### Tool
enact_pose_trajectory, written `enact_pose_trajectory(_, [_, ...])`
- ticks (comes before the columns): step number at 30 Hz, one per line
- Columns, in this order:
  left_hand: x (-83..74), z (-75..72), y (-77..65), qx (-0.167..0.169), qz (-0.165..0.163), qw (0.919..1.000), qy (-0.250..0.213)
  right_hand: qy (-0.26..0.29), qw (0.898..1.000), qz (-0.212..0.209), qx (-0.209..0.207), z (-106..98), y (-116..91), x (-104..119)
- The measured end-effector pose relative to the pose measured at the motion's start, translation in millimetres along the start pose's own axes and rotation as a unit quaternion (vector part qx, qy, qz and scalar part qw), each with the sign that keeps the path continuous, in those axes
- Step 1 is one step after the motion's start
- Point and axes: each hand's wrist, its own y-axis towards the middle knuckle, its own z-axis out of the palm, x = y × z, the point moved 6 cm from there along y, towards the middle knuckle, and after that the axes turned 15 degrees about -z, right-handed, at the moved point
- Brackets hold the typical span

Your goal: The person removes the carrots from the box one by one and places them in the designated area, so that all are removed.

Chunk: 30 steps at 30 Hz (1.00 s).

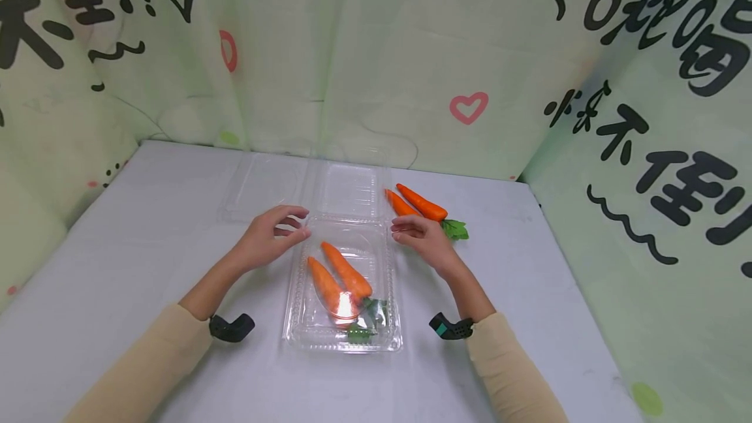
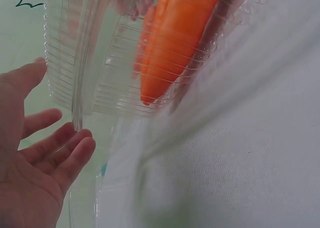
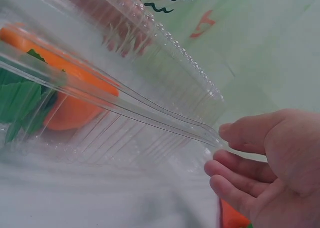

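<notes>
In the head view a clear plastic clamshell box (image 1: 294,318) lies on the table with its lid over two carrots (image 1: 350,273) with green leaves. My left hand (image 1: 273,237) is at the box's far left corner, its fingers loosely bent. In the left wrist view, the fingertips (image 2: 86,135) are right at the rim, with the thumb apart from the fingers. At the far right corner is my right hand (image 1: 424,237). The right wrist view shows the rim's corner between its thumb and fingers (image 3: 225,183), with a gap between them.
Behind the box stand more clear plastic containers (image 1: 346,189), faint against the white table (image 1: 147,266). Two more carrots (image 1: 422,202), one with a leafy top, lie beyond my right hand. Printed curtains (image 1: 376,51) enclose the table's back and sides.
</notes>
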Motion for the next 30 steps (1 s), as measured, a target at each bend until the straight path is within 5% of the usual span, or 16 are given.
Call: enact_pose_trajectory(30, [1.0, 4.4, -1.4, 0.034, -0.019, 0.9987, -0.033, 0.023, 0.999, 0.022, 0.028, 6.5, 1.3, -7.3])
